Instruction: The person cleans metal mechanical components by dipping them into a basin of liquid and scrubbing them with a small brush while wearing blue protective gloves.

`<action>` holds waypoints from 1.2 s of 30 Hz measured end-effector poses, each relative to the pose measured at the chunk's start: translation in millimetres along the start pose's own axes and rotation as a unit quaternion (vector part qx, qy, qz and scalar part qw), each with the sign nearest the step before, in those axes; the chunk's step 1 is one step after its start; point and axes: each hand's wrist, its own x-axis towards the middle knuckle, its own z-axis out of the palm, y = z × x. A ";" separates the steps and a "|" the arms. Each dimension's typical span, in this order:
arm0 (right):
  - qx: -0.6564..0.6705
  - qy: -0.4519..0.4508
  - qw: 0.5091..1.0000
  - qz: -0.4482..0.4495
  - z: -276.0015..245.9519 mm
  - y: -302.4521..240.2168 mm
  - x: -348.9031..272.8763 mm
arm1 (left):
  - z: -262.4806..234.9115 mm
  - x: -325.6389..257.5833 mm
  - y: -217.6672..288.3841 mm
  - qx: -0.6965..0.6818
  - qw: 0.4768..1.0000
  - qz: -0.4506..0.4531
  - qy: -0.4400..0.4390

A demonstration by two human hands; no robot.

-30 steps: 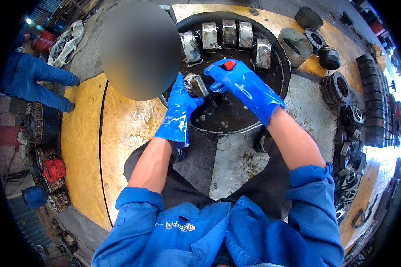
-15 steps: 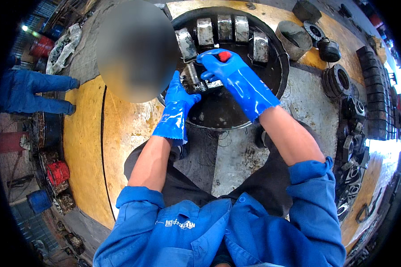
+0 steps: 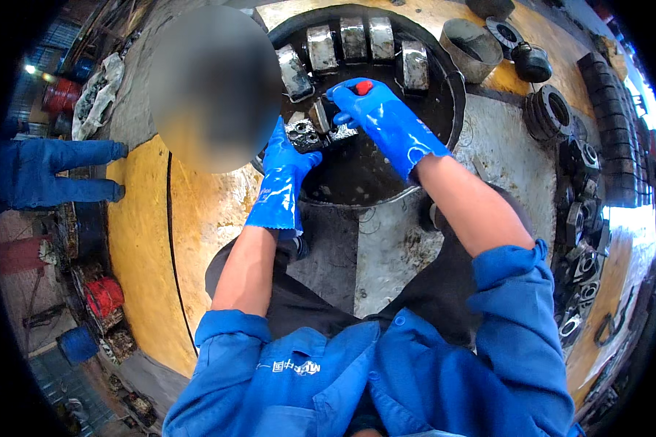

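Note:
My left hand (image 3: 283,171), in a blue rubber glove, grips the near left side of a dark, wet metal block (image 3: 303,134) with round holes in its face. My gloved right hand (image 3: 383,116) is closed around a red handle, and only its end shows above the fist. A flat brush head (image 3: 319,115) comes out on the left of that fist, over the block. Both hands work above a round black tub (image 3: 350,178) with dark liquid in it. Several curved metal blocks (image 3: 353,40) stand along its far inner side.
Right of the tub stand a grey bucket (image 3: 471,51), a black pot (image 3: 532,63) and stacked metal rings (image 3: 548,116). Dark machine parts (image 3: 582,218) line the far right. Another person's blue trouser legs (image 3: 65,164) show at left, near a red drum (image 3: 103,297). A blurred round patch hides the upper left.
The brush head has shifted off the block's left part, so the holes in its face now show. My left hand keeps its hold. The whole view has shifted slightly.

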 end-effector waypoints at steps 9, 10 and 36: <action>-0.180 -0.066 0.981 0.005 -28.0 -7.6 -36.0 | -10.8 -2.5 19.8 -0.054 0.997 0.012 -0.054; -0.179 -0.077 0.980 0.031 -30.4 -11.8 -39.8 | -7.5 0.5 9.0 -0.048 0.997 0.021 -0.057; -0.410 0.119 0.878 -0.215 -72.0 -15.9 -58.9 | 3.8 -3.7 103.5 0.380 0.868 0.307 -0.093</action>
